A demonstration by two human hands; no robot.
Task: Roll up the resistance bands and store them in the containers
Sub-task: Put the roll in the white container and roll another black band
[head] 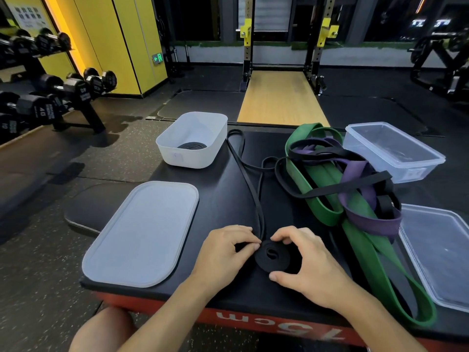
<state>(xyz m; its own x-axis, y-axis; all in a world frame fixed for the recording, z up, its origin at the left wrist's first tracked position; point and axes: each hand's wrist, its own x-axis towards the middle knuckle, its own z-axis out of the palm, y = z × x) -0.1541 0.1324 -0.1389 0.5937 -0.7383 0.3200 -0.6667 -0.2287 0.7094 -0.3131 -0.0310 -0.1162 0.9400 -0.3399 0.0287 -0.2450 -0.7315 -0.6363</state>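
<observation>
A thin black resistance band point(250, 184) runs from the far edge of the black box top to a partly wound coil point(272, 255) near the front edge. My left hand point(223, 252) pinches the coil's left side. My right hand point(302, 262) curls around its right side, thumb below and fingers on top. A white tub point(175, 158) at the far left holds one rolled black band point(192, 145). A tangled pile of green point(319, 209), purple point(368, 219) and black bands lies to the right.
A frosted lid point(142, 235) lies at the front left. A clear container point(396, 153) stands at the far right, with a clear lid point(439, 255) in front of it. The black box top point(223, 199) has a red front face. Dumbbell racks point(50, 97) stand on the left.
</observation>
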